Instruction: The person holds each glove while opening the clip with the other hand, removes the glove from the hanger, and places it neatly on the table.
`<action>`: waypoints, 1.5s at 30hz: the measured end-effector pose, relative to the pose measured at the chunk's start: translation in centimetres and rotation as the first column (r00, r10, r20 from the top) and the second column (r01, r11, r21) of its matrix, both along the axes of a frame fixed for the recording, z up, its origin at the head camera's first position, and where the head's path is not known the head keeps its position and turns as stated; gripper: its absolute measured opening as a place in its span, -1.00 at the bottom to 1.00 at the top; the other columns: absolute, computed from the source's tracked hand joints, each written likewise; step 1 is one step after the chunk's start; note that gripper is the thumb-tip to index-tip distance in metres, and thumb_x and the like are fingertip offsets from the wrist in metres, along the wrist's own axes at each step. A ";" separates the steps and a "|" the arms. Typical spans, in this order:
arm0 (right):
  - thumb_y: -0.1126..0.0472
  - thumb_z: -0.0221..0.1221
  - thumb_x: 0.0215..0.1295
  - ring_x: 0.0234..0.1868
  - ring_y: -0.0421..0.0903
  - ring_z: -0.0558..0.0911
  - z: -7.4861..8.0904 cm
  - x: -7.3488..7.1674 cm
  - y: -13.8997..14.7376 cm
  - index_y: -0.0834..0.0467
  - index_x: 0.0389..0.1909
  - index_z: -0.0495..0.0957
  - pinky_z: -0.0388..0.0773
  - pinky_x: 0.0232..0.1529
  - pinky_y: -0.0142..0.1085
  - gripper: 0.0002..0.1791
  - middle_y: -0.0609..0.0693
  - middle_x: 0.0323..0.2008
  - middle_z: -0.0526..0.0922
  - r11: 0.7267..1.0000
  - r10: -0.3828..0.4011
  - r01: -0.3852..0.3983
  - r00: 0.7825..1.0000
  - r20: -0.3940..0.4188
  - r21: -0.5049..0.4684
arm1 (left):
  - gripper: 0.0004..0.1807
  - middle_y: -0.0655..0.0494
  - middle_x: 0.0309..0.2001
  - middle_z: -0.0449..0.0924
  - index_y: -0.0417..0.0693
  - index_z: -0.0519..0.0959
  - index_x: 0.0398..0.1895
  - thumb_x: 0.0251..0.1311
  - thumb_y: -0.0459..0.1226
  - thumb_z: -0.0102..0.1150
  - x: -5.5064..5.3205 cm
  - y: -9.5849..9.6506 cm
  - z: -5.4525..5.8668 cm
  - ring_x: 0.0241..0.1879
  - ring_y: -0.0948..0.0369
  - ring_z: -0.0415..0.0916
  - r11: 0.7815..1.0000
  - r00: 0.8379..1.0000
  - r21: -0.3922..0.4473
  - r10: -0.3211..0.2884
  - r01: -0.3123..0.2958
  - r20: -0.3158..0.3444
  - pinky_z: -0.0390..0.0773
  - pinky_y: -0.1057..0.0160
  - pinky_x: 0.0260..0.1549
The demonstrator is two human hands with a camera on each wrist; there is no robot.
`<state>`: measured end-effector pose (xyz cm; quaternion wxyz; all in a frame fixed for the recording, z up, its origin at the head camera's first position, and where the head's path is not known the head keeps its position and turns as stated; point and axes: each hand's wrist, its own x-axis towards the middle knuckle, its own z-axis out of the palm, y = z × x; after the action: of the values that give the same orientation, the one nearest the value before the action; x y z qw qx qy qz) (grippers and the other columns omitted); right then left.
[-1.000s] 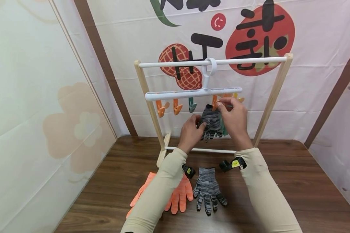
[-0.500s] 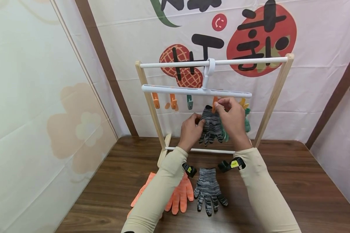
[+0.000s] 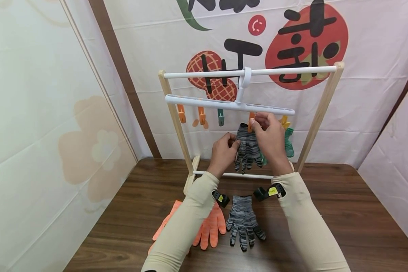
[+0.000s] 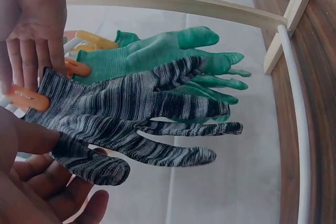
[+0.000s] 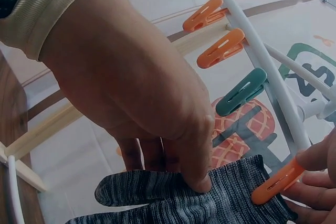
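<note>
A grey-and-black striped knit glove [image 3: 249, 147] hangs fingers-down under the white hanger [image 3: 207, 102], its cuff in an orange clothespin [image 5: 277, 182]. My right hand [image 3: 273, 139] pinches that clothespin between thumb and fingers. At the side of the glove, my left hand [image 3: 223, 154] pinches the fabric near the glove's thumb, thumb in front and fingers behind. In the left wrist view the orange clothespin [image 4: 29, 98] overlaps the cuff, and green gloves [image 4: 152, 53] hang just behind. A second striped glove [image 3: 243, 221] lies flat on the table.
The hanger hooks over the white top bar [image 3: 292, 70] of a wooden-sided rack. Two orange clothespins [image 5: 220, 48] and a green one [image 5: 241, 92] hang at its left; a yellow one [image 3: 285, 121] is at its right. Orange gloves [image 3: 209, 228] lie partly under the left forearm.
The hanger has turned, its right end shifting right and lower, and its left clothespins now hang at another angle. The green glove shows more at the right. Both hands keep their holds.
</note>
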<state>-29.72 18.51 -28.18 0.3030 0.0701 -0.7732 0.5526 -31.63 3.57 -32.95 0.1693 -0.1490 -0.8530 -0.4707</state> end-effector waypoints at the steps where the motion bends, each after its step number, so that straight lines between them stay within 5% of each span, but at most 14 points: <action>1: 0.15 0.24 0.46 0.02 0.02 0.66 0.0 0.0 0.0 0.29 0.16 0.55 0.53 0.10 -0.07 -0.62 0.18 0.05 0.68 1.000 0.002 -0.002 1.000 -0.001 0.004 | -0.84 0.06 -0.34 0.63 -0.13 0.64 -0.08 0.44 -0.24 0.18 0.0 0.0 0.0 -0.39 0.17 0.50 1.000 1.000 0.002 0.000 0.000 0.001 0.46 0.19 -0.34; 18: 0.08 0.18 0.52 0.04 0.06 0.65 0.1 0.6 -0.5 0.26 0.31 0.52 0.56 0.01 -0.03 -0.53 0.20 0.08 0.67 0.998 0.021 -0.024 0.999 0.048 0.063 | -0.83 0.05 -0.30 0.65 -0.10 0.64 -0.03 0.46 -0.23 0.16 0.4 -0.5 0.3 -0.39 0.18 0.51 0.998 0.998 -0.028 -0.057 0.056 -0.035 0.47 0.20 -0.33; 29: 0.02 0.23 0.47 0.02 0.01 0.65 0.3 0.6 -0.9 0.26 0.19 0.55 0.53 0.01 -0.10 -0.54 0.17 0.01 0.72 0.999 0.054 -0.053 0.994 0.092 -0.013 | -0.83 0.08 -0.34 0.57 -0.11 0.62 -0.10 0.45 -0.19 0.20 0.7 -0.5 1.3 -0.39 0.18 0.44 0.997 0.996 0.023 -0.076 0.077 -0.036 0.42 0.24 -0.33; 45: 0.02 0.32 0.39 0.05 -0.05 0.72 0.2 1.1 -1.5 0.22 0.12 0.68 0.59 0.08 -0.10 -0.57 0.14 -0.02 0.74 0.994 -0.025 0.030 0.999 0.042 -0.107 | -0.87 0.09 -0.42 0.53 -0.12 0.58 -0.25 0.43 -0.24 0.23 1.9 -1.7 1.0 -0.47 0.18 0.38 0.989 0.989 0.040 -0.143 0.144 -0.037 0.36 0.27 -0.40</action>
<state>-28.66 16.99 -27.93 0.2981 0.0316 -0.7494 0.5904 -29.76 1.84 -31.97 0.1525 -0.2143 -0.8267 -0.4974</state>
